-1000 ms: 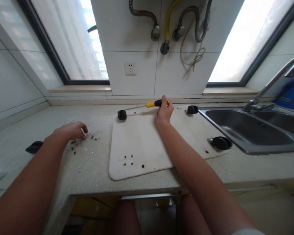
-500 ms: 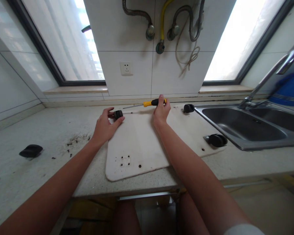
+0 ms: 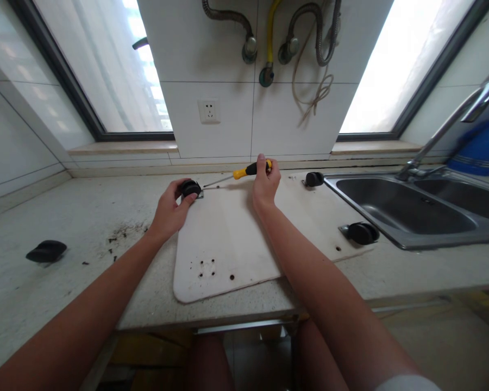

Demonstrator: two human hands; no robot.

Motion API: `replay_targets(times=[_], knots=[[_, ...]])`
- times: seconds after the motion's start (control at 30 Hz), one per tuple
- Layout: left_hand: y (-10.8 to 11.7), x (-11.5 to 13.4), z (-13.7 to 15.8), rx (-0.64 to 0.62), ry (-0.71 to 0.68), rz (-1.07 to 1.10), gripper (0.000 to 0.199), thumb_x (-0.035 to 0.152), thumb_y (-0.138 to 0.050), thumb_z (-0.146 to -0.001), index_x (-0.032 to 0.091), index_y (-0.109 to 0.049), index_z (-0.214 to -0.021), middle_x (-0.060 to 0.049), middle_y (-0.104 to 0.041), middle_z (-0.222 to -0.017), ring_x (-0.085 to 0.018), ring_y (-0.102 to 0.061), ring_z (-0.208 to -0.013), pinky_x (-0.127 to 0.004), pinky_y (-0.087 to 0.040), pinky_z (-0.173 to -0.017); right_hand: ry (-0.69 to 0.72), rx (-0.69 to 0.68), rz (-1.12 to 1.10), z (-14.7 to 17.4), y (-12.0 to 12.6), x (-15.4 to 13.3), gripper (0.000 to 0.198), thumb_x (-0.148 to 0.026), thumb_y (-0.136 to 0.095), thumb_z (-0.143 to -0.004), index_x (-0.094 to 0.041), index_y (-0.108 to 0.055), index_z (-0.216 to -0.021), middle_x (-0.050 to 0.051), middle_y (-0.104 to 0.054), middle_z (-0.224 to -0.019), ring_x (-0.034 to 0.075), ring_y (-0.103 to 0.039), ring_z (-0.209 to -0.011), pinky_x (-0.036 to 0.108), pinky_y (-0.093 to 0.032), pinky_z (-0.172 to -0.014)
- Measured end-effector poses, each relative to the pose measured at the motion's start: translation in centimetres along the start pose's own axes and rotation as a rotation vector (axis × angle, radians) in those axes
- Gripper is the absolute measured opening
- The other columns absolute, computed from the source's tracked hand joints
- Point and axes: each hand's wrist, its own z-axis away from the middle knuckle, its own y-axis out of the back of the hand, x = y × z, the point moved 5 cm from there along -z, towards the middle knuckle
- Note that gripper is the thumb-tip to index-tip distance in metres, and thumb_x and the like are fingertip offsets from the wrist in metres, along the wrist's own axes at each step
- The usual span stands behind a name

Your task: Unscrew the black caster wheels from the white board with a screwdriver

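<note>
A white board [image 3: 236, 239] lies flat on the stone counter, with black caster wheels at its corners. My left hand [image 3: 169, 212] grips the caster [image 3: 190, 188] at the board's far left corner. My right hand [image 3: 264, 184] holds a screwdriver [image 3: 244, 172] with a yellow and black handle; its metal shaft slants down to the left, the tip close to that caster's mounting plate. Two more casters are fixed at the far right corner [image 3: 314, 178] and the near right corner [image 3: 361, 232]. Screw holes [image 3: 207, 267] show at the near left corner.
A loose black caster [image 3: 45, 251] lies on the counter far left, with dark debris [image 3: 120, 236] scattered between it and the board. A steel sink [image 3: 407, 209] with a tap [image 3: 448, 127] is at the right. Hoses and a wall socket [image 3: 209, 111] are on the tiled wall behind.
My left hand moved from the debris on the counter to the far left caster and took hold of it. My right hand tilted the screwdriver tip down toward that caster.
</note>
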Motion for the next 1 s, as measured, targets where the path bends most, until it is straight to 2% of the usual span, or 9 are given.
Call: replay_targets(times=[0.23,0.5,0.7,0.8,0.9,1.0], knots=[[0.1,-0.9,0.4,0.042,-0.017,0.091,0.055,0.046,-0.076,-0.089,0.020,-0.066,-0.136,-0.018,-0.078,-0.140,-0.032,-0.075,-0.133,-0.055,-0.055,-0.127,0.004,-0.048,-0.003,0.6,-0.4,-0.3,0.065,-0.090,-0.060,-0.095,-0.026,-0.059,-0.088,-0.005,-0.051,-0.078,0.015,-0.050,-0.075,0.029,-0.042,-0.075],[0.2,-1.3,0.3,0.024,-0.041,0.096,0.060,0.053,-0.076,-0.091,0.017,-0.065,-0.137,-0.019,-0.079,-0.137,-0.033,-0.077,-0.129,-0.054,-0.056,-0.124,0.029,-0.058,-0.007,1.7,-0.2,-0.6,0.051,-0.076,-0.064,-0.103,-0.025,-0.062,-0.092,-0.005,-0.055,-0.082,0.015,-0.052,-0.076,0.028,-0.043,-0.078],[1.3,-0.7,0.7,-0.062,-0.069,0.123,0.059,0.059,-0.075,-0.094,0.019,-0.066,-0.135,-0.019,-0.079,-0.134,-0.033,-0.076,-0.126,-0.055,-0.058,-0.120,0.016,-0.059,-0.045,2.9,0.1,-1.4,0.048,-0.072,-0.068,-0.101,-0.025,-0.063,-0.092,-0.005,-0.056,-0.081,0.016,-0.052,-0.076,0.028,-0.044,-0.078],[1.6,-0.8,1.1,-0.056,-0.071,0.179,0.062,0.065,-0.075,-0.096,0.017,-0.066,-0.136,-0.020,-0.078,-0.133,-0.033,-0.075,-0.125,-0.053,-0.057,-0.119,0.022,-0.063,-0.060,3.2,0.1,-1.6,0.047,-0.070,-0.069,-0.100,-0.025,-0.062,-0.091,-0.005,-0.054,-0.080,0.015,-0.051,-0.076,0.028,-0.044,-0.076],[1.1,-1.4,1.3,-0.019,-0.037,0.296,0.072,0.070,-0.078,-0.094,0.017,-0.064,-0.140,-0.019,-0.078,-0.131,-0.031,-0.075,-0.122,-0.049,-0.058,-0.114,0.042,-0.064,-0.062,2.4,-0.8,-2.1,0.053,-0.076,-0.069,-0.097,-0.025,-0.059,-0.087,-0.005,-0.049,-0.078,0.015,-0.047,-0.073,0.029,-0.042,-0.071],[0.3,-2.3,1.6,0.049,0.010,0.400,0.072,0.075,-0.079,-0.092,0.018,-0.069,-0.135,-0.017,-0.079,-0.132,-0.029,-0.074,-0.119,-0.043,-0.059,-0.108,0.139,-0.137,-0.055,0.4,-3.5,-3.7,0.056,-0.079,-0.071,-0.093,-0.026,-0.059,-0.082,-0.006,-0.045,-0.074,0.015,-0.042,-0.069,0.031,-0.038,-0.066]])
